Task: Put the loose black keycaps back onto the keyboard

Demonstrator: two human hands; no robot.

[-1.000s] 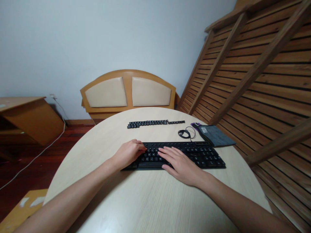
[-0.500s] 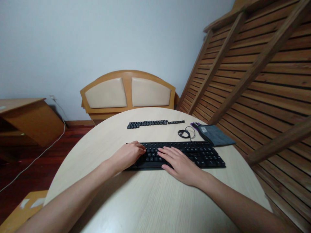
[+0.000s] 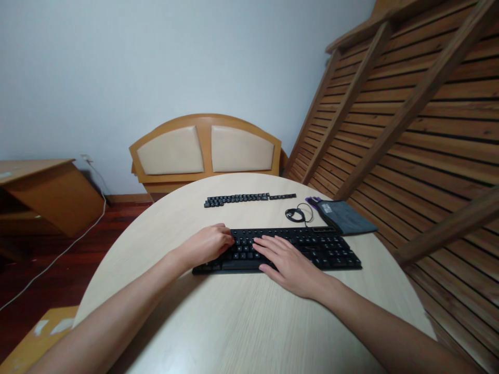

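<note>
A black keyboard (image 3: 241, 264) lies on the round pale table (image 3: 249, 322) in front of me. My left hand (image 3: 210, 243) is over its left part, fingers curled and pressed together at the keys; what sits between the fingertips, if anything, is hidden. My right hand (image 3: 286, 262) rests flat across the middle keys with its fingers stretched out. Beyond the keyboard, loose black keycaps (image 3: 237, 198) stand in rows, and a thin line of small dark pieces (image 3: 283, 196) continues to their right.
A coiled black cable (image 3: 295, 214) lies behind the keyboard. To its right is a grey-blue cloth pouch (image 3: 349, 217) with something purple (image 3: 313, 200) at its far end. A slatted wooden frame (image 3: 390, 119) leans at the right; a padded headboard (image 3: 206, 145) stands behind the table.
My left hand has shifted slightly up and away from the keyboard's near left corner, which now shows more. My right hand has stayed in place.
</note>
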